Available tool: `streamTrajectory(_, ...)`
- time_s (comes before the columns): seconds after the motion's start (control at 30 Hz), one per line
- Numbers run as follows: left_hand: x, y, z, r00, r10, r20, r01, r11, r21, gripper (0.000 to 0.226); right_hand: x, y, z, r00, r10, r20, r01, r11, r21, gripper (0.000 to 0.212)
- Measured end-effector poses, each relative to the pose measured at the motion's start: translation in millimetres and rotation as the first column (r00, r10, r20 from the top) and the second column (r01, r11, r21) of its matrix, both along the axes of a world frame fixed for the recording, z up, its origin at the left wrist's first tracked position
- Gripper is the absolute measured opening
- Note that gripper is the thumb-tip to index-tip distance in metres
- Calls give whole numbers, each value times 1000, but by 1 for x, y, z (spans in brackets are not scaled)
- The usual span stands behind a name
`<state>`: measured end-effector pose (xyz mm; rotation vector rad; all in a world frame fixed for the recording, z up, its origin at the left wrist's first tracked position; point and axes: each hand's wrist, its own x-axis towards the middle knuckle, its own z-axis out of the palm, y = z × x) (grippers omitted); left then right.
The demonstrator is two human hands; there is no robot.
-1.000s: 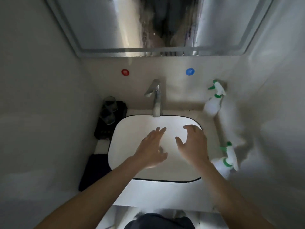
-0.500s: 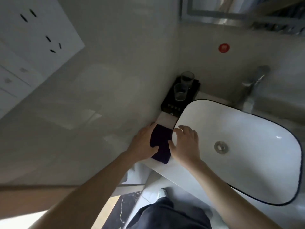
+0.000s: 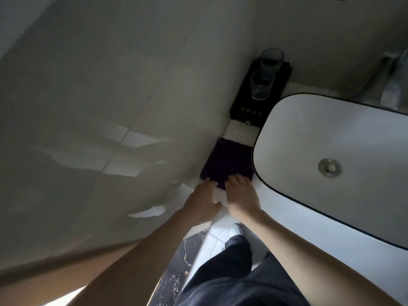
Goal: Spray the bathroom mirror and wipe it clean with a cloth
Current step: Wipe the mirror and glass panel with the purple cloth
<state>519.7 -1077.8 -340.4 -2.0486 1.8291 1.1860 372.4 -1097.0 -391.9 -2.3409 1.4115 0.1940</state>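
Two bare hands rest on the near edge of a dark cloth (image 3: 227, 161) lying flat between wall and sink (image 3: 287, 138); left hand (image 3: 204, 200) and right hand (image 3: 241, 195) have fingers spread, gripping nothing. Beyond the cloth, two glasses (image 3: 261, 85) on a black tray (image 3: 241, 107).

Head cam, steep downward tilt, close over counter (image 3: 239, 131) left of sink (image 3: 331, 133).
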Motion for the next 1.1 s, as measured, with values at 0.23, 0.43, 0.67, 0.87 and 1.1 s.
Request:
streamTrajectory(0.23,5,10,-7,998,51,-42,-52,999,-12,52,8,-8,-24,986,-91,-140,94,995,19,44)
streamTrajectory(0.43,24,18,-5,989,131,-69,-132,991,-7,47,19,-26,-17,980,-128,-150,134,990,33,35)
streamTrajectory(0.67,23,17,-2,965,205,-162,-210,978,-15,44,11,-40,35,941,-291,174,286,957,55,13)
streamTrajectory(0.87,8,9,5,905,301,-302,-370,906,-207,49,-11,-38,99,823,-345,451,304,938,164,10)
streamTrajectory(1.1,-14,-11,28,730,446,-518,-528,849,-14,48,-56,-19,152,575,-491,654,368,870,329,28)
